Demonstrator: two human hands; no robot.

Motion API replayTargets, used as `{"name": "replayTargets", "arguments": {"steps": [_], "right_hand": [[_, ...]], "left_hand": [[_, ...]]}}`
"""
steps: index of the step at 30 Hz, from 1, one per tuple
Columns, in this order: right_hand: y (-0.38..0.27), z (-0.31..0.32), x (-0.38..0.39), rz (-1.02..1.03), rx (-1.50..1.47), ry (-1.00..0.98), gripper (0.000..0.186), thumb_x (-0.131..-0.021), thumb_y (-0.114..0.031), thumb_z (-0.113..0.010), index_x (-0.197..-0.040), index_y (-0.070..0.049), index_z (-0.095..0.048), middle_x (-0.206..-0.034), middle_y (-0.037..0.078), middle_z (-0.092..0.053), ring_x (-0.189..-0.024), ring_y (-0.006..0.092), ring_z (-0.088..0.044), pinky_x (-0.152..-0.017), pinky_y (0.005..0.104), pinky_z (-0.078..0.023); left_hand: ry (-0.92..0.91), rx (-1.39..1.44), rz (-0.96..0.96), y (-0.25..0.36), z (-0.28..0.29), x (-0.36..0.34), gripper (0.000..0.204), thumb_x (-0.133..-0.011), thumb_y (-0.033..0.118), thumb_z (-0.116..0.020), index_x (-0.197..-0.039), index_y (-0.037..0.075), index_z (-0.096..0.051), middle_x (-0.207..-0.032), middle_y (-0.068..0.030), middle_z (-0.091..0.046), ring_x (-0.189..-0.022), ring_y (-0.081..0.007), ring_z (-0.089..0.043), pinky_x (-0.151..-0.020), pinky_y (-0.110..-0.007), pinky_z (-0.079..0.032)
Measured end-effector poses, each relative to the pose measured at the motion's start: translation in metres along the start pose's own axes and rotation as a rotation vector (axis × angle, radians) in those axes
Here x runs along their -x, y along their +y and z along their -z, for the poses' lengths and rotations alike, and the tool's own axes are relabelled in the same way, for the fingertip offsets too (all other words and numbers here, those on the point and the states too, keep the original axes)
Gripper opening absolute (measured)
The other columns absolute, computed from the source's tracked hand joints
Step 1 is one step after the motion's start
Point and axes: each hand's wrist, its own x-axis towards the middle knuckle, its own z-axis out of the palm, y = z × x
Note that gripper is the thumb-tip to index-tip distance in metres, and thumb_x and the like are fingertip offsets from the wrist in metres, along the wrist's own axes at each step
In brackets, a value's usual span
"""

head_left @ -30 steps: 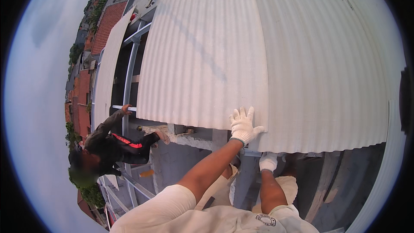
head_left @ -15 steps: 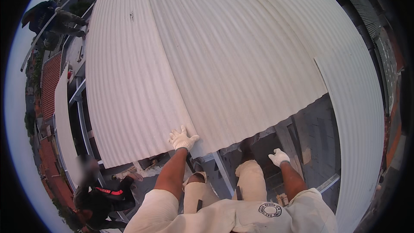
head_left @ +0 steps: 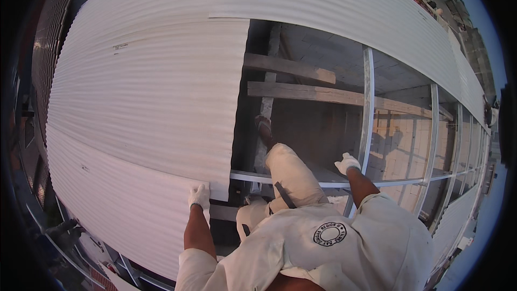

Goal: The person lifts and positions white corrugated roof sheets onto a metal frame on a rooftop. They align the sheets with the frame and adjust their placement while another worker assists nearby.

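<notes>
Since before, view swung right, opening the roof gap | left hand point(head_left: 200, 196) flat, gloved, pressing corrugated sheet point(head_left: 145, 113) corner by the gap; right hand point(head_left: 347, 163) gripping steel rail point(head_left: 367, 124); wooden beams point(head_left: 301, 92) below

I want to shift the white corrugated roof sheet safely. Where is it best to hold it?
Probably at the free corner of the corrugated sheet, where the left hand already rests. Come from the open frame side: that edge lies exposed over the metal rail, while the others overlap neighbouring sheets.
</notes>
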Motion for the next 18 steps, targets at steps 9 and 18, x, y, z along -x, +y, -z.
{"name": "replayTargets", "arguments": {"steps": [9, 18], "right_hand": [[0.118, -0.108, 0.071, -0.428, -0.501, 0.136, 0.079, -0.095, -0.047, -0.083, -0.157, -0.005, -0.058, -0.161, 0.024, -0.065, -0.149, 0.0406, -0.064, -0.124, 0.0494, -0.054], [0.134, -0.172, 0.072, -0.449, -0.736, 0.099, 0.099, -0.100, -0.053, -0.079, -0.175, -0.005, -0.036, -0.175, 0.024, -0.049, -0.151, 0.0409, -0.063, -0.123, 0.0488, -0.056]], "left_hand": [[-0.044, -0.166, -0.433, 0.076, -0.013, 0.043, 0.099, -0.096, 0.063, -0.077, -0.167, -0.004, -0.056, -0.158, -0.0346, -0.066, -0.150, -0.0478, -0.063, -0.123, -0.050, -0.049], [-0.161, -0.199, -0.585, 0.142, -0.015, 0.114, 0.097, -0.099, 0.050, -0.080, -0.168, -0.011, -0.050, -0.155, -0.0290, -0.070, -0.140, -0.0332, -0.071, -0.118, -0.044, -0.053]]}}
